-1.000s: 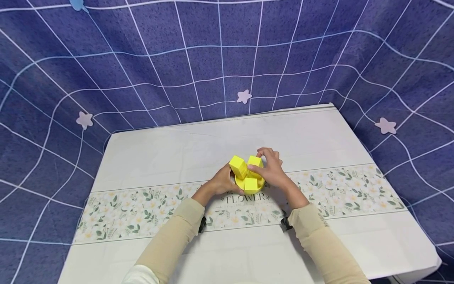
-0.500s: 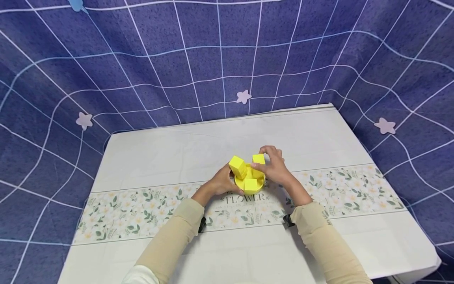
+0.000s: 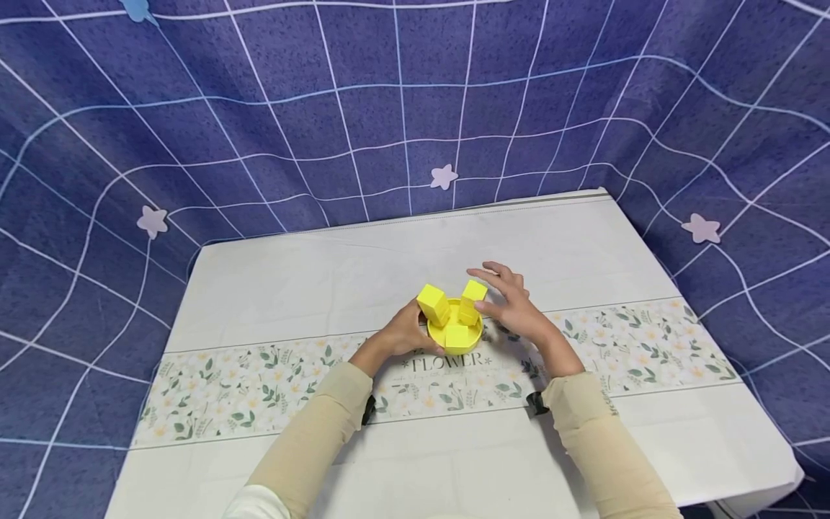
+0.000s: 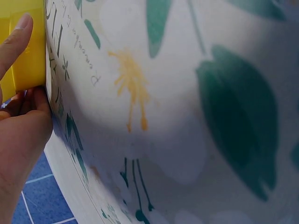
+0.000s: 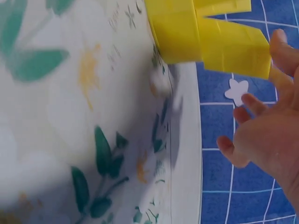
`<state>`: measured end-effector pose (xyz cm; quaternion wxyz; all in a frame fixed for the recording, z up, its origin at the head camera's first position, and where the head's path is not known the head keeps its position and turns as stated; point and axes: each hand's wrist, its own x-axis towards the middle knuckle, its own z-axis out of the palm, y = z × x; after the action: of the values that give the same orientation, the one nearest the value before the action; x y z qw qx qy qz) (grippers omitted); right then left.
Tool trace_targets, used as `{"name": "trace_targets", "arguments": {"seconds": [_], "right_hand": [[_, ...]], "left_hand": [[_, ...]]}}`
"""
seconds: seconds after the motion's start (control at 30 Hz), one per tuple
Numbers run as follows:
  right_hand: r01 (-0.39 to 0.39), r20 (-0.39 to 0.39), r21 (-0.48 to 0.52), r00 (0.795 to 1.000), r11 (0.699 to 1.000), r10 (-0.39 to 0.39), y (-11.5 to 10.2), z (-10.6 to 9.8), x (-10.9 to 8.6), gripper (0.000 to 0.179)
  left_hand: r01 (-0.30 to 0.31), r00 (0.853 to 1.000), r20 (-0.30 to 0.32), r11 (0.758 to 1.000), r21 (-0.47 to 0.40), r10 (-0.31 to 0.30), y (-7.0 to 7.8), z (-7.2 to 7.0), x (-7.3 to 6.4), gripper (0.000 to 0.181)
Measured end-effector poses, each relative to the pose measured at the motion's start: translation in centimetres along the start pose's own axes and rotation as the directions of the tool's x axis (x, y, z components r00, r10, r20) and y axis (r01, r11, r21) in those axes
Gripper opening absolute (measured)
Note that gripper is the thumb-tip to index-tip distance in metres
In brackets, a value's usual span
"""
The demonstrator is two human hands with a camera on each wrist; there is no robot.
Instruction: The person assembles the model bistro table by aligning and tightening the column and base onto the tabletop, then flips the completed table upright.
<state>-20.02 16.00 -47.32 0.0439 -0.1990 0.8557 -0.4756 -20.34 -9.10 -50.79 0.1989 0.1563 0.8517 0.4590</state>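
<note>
A round yellow container (image 3: 456,317) stands on the table, with yellow rectangular blocks upright in it. Its left block (image 3: 433,305) tilts outward to the left, and its right block (image 3: 472,303) leans to the right. The front block (image 3: 457,336) shows mostly its top face. My left hand (image 3: 403,333) grips the container's left side; in the left wrist view thumb and fingers lie around the yellow wall (image 4: 29,60). Beside the right block is my right hand (image 3: 515,308), fingers spread. Whether its thumb touches that block (image 5: 236,49) I cannot tell.
A white tablecloth (image 3: 324,274) covers the table, with a floral band (image 3: 259,382) and printed lettering just in front of the container. Blue gridded curtain (image 3: 363,130) hangs behind and on both sides.
My right hand held the right block upright near the container's middle, moved it right against the rim, then let go. Its fingers have opened. The left hand keeps its grip.
</note>
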Motion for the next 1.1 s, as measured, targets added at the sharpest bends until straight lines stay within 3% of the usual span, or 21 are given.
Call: {"name": "trace_targets", "arguments": {"seconds": [0.13,0.27,0.4,0.63,1.1], "right_hand": [[-0.007,0.016,0.004,1.0,1.0,0.007,0.1,-0.3,0.0,0.045],[-0.08,-0.04,0.011,0.996,0.997,0.08,-0.2,-0.1,0.1,0.036],[-0.097,-0.098,-0.01,0.991,0.995,0.095,-0.4,0.3,0.1,0.032],[-0.087,-0.133,-0.026,0.988,0.996,0.083,-0.4,0.8,-0.1,0.032],[-0.09,-0.109,-0.01,0.99,0.996,0.089,-0.9,0.2,-0.4,0.042]], "left_hand": [[0.008,1.0,0.001,1.0,0.007,-0.008,0.0,0.0,0.0,0.1],[0.011,1.0,0.001,1.0,0.005,-0.011,-0.1,0.1,0.1,0.102],[0.007,1.0,0.001,1.0,-0.002,-0.007,-0.1,0.0,0.1,0.101],[0.007,1.0,-0.001,1.0,0.012,-0.007,-0.1,0.0,0.0,0.103],[0.012,1.0,-0.008,1.0,-0.008,-0.012,-0.2,0.1,0.1,0.102]]}}
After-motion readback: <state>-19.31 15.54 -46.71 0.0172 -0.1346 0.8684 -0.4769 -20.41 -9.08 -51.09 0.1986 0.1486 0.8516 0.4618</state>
